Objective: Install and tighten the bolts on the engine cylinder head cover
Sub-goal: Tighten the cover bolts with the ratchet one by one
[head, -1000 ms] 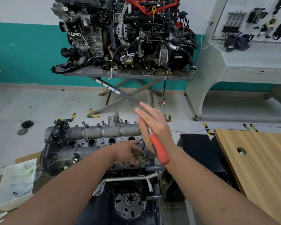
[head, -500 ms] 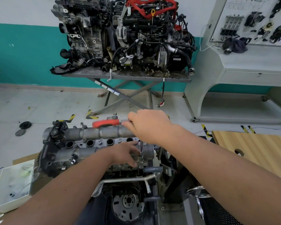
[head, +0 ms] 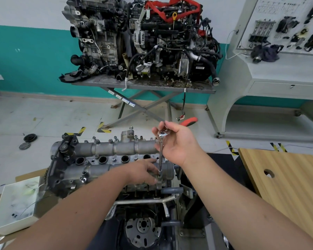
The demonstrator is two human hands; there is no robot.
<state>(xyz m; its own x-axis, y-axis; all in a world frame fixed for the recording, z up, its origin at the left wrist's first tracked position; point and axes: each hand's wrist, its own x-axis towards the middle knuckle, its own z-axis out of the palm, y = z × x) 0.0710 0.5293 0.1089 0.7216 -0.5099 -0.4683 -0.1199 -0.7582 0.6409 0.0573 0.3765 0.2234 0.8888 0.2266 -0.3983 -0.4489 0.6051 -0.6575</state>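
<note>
Head view. The cylinder head cover (head: 116,159) sits on top of the engine directly below you and serves as the reference for everything else. Your right hand (head: 179,145) is above the cover's right end, with the fingers curled around the ratchet wrench (head: 162,132) at its chrome head; the red handle (head: 189,121) projects beyond the hand, up and to the right, away from the cover. The extension bar (head: 160,154) runs almost vertically down from the ratchet head to a bolt (head: 159,176) at the cover's near right corner. Your left hand (head: 143,171) rests on the cover just left of that bolt, fingers bent and gathered around the foot of the bar; whether the fingertips pinch the socket cannot be determined. Further bolts stand along the cover's far edge (head: 116,138).

Left of the cover, a white tray (head: 16,201) holds a few small dark parts. Right of the cover is a wooden tabletop (head: 287,186). Behind the cover, well apart, a second engine (head: 143,38) rests on a grey metal stand (head: 143,86).
</note>
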